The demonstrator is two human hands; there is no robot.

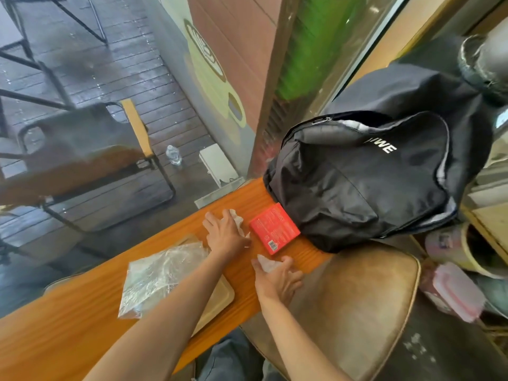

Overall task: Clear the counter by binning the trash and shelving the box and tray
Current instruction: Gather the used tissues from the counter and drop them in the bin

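Note:
A red box [274, 228] lies flat on the orange wooden counter [68, 334], touching the front of a black backpack. My left hand [224, 233] lies just left of the box, fingers curled round a crumpled white tissue [238, 220]. My right hand [276, 276] sits at the counter's near edge below the box and pinches a second small white tissue [266, 264]. A beige tray [217, 301] lies under my left forearm, with a crinkled clear plastic bag [159, 276] on top of it.
The black backpack [362, 182] fills the counter's right end. A worn tan chair seat [354, 306] stands below it. Pink-lidded containers [453, 292] and shelf clutter sit at the far right. A window runs along the counter's far edge.

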